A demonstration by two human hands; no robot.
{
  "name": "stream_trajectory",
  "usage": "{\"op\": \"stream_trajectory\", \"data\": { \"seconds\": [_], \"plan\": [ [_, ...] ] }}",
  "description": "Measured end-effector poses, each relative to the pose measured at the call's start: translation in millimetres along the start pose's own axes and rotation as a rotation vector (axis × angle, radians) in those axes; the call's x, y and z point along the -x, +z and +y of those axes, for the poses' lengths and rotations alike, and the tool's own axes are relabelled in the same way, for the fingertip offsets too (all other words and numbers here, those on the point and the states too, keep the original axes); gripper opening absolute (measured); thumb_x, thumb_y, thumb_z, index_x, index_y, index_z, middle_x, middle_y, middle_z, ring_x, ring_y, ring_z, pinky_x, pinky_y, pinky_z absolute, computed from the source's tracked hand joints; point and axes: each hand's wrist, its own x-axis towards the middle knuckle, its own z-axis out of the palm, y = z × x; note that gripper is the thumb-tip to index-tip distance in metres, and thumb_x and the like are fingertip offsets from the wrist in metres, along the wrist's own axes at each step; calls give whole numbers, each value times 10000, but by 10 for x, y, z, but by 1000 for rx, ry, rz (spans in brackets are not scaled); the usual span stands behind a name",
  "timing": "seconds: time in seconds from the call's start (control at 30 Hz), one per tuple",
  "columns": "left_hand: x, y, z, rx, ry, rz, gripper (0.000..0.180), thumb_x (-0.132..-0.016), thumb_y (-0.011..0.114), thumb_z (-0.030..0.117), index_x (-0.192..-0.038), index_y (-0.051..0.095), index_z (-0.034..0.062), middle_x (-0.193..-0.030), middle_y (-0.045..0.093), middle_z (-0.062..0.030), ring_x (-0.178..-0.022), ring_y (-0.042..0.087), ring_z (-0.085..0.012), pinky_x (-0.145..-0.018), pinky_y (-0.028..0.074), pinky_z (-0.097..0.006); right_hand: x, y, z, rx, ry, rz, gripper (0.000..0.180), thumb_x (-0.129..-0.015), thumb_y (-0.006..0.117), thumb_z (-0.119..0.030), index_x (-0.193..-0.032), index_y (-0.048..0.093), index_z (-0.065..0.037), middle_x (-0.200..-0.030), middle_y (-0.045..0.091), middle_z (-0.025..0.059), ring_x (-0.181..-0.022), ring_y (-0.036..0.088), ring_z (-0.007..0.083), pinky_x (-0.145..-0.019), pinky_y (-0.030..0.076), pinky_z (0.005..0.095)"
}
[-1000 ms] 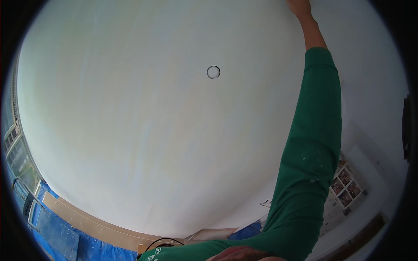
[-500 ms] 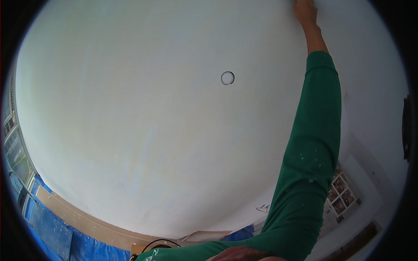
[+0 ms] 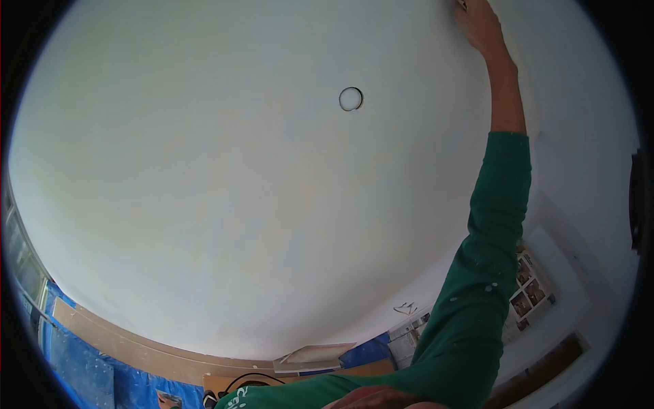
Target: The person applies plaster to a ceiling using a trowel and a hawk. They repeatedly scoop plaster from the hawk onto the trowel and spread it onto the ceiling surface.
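Note:
My right arm, in a green sleeve with white specks, reaches up to the top right of the head view. At its end my right hand is closed against the large pale ceiling, close to where it meets the wall on the right. A small bit of something light and dark shows at the fingers, but the upper picture edge cuts it off and I cannot make out what it is. Left of the forearm, a round ring-edged opening sits in the ceiling. My left hand is not in view.
Blue plastic sheeting hangs at the lower left below a brown board strip. A window is at the left edge. Printed sheets show beside my sleeve. A dark object sits at the right rim, and a black cable curves below.
My right hand has shifted slightly, and more of the bare forearm shows. The round opening appears higher and a little further left as the view shifts.

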Motion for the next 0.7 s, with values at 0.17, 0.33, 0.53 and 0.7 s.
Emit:
{"op": "stream_trajectory", "data": {
  "seconds": [0.17, 0.33, 0.53, 0.7],
  "plan": [
    [-83, 430, 43, 257, 98, 30, 508, -1053, 524, 378, -1263, 652, -66, -1269, 656, -268, -1145, 615, -408, -971, 481, -441, 644, 224, -529, -90, -107, 45, 311, -939, 622, -89, -1233, 673, -1, -1154, 659, 114, -1050, 630, 308, -961, 487, 402],
    [-193, 866, 566, 375, 260, -48, 585, -1063, 507, 426, -1290, 617, -102, -1251, 675, -266, -1105, 651, -371, -967, 489, -403, 1296, 486, -766, -45, -191, 64, 423, -827, 714, -98, -1233, 653, 2, -1125, 634, 81, -1006, 603, 247, -861, 468, 368],
    [167, 885, 1493, 564, 414, -213, 548, -1084, 485, 416, -1064, 650, -106, -905, 666, -109, -823, 537, -168, -747, 464, -338, 1985, 545, -1353, -104, -133, -17, 547, -743, 795, -94, -1260, 639, -5, -1131, 569, 75, -1018, 572, 246, -821, 450, 409],
    [738, 686, 2515, 781, 477, -345, 472, -1085, 515, 395, -873, 582, -21, -791, 500, 19, -764, 410, -100, -689, 385, -285, 2136, 500, -1469, -131, -141, -27, 493, -779, 763, -62, -1254, 645, -6, -1099, 592, 85, -998, 575, 246, -819, 447, 406]
  ]
}}
